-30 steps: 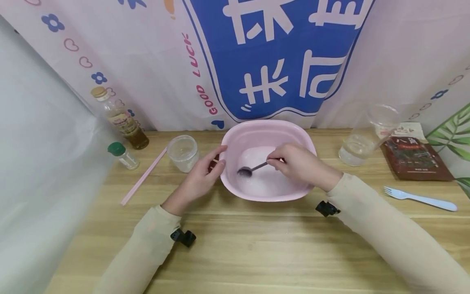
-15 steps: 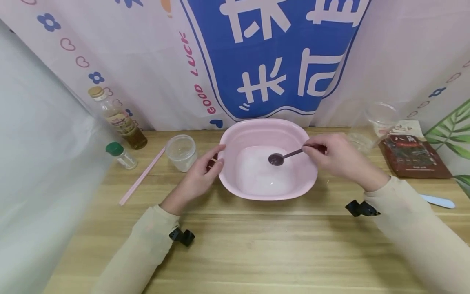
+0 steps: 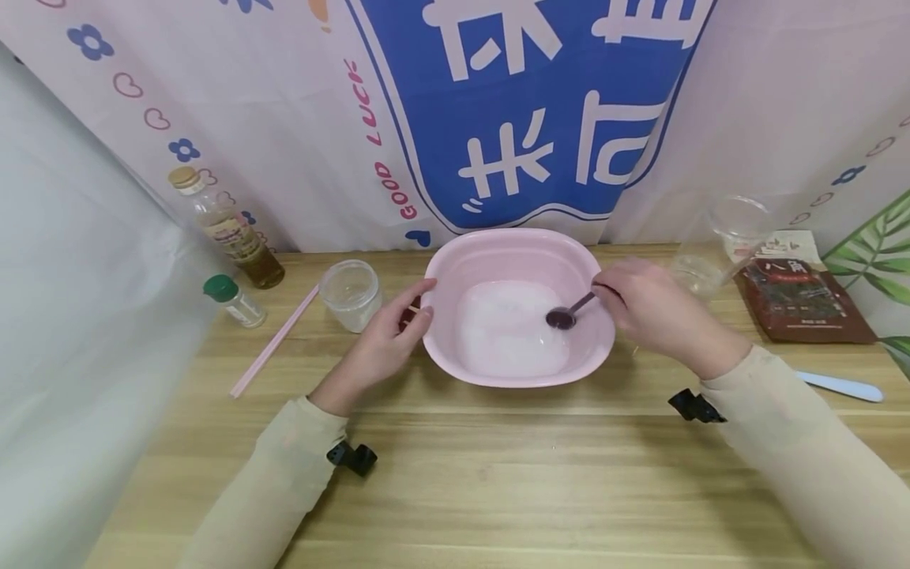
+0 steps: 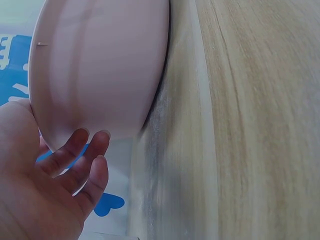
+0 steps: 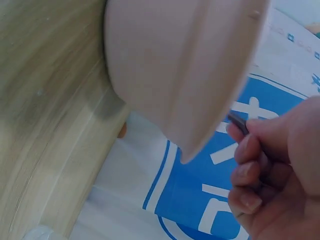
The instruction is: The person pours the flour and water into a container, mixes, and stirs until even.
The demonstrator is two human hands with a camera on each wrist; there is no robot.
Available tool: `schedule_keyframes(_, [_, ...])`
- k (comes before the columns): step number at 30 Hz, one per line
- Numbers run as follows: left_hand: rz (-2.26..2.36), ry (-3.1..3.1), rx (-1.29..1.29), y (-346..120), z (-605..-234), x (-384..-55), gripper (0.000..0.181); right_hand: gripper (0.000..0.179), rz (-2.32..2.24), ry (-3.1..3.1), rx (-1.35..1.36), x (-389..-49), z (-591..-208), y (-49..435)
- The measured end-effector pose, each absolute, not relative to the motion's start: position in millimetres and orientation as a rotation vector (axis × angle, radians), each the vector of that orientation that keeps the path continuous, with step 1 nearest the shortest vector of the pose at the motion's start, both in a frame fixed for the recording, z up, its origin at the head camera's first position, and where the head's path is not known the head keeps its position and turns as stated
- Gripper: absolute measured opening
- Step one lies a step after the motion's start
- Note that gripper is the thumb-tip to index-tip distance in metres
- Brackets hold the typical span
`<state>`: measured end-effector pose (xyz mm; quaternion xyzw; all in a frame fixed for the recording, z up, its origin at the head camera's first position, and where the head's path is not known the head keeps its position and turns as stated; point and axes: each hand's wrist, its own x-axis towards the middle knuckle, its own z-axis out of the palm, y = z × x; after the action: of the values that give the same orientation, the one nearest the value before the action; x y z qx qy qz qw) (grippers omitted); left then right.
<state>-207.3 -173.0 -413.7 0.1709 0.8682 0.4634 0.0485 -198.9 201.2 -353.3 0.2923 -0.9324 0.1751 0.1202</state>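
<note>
A pink plastic basin [image 3: 512,379] stands mid-table, with whitish, glinting liquid [image 3: 498,336] in its bottom. My left hand [image 3: 387,336] holds the basin's left rim, thumb at the edge and fingers bent against the outer wall; the left wrist view shows those fingers [image 4: 92,175] below the rim. Over the right rim, my right hand [image 3: 654,312] grips a dark brown spoon [image 3: 562,318] by its handle. The spoon's bowl is inside the basin, near the right wall. In the right wrist view, the handle [image 5: 238,121] pokes out between thumb and curled fingers, and the basin wall hides the bowl.
Left of the basin are a clear jar [image 3: 351,296], pink chopsticks [image 3: 276,341], a green-capped shaker [image 3: 235,300] and a corked bottle [image 3: 238,241]. On the right stand a clear plastic cup [image 3: 732,237], a brown packet [image 3: 803,300] and a partly covered light-blue utensil [image 3: 842,386]. A printed curtain [image 3: 298,158] hangs behind.
My right hand has moved the spoon from the basin's left-middle to its right side, drawing back over the right rim. The left hand stays at the left rim.
</note>
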Motion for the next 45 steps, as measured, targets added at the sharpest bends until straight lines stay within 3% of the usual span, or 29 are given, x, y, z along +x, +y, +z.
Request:
schedule_keyframes(14, [1.418, 2.642, 0.514, -174, -415, -207, 0.052, 0.016, 0.280, -2.726, 0.935, -199, -347, 188])
schedule_keyframes(23, [1.424, 2.646, 0.525, -175, -413, -208, 0.051, 0.012, 0.562, -2.748, 1.039, -192, -344, 184])
schedule_keyframes(31, [1.415, 2.639, 0.516, -174, -414, -207, 0.052, 0.013, 0.764, -2.697, 0.893, -204, -368, 165])
schedule_keyframes(39, [1.427, 2.627, 0.522, -174, -414, -207, 0.052, 0.019, 0.633, -2.753, 0.707, -213, -365, 166])
schedule_keyframes(45, [1.454, 2.651, 0.548, -173, -414, -206, 0.050, 0.016, 0.679, -2.782, 0.782, -211, -368, 166])
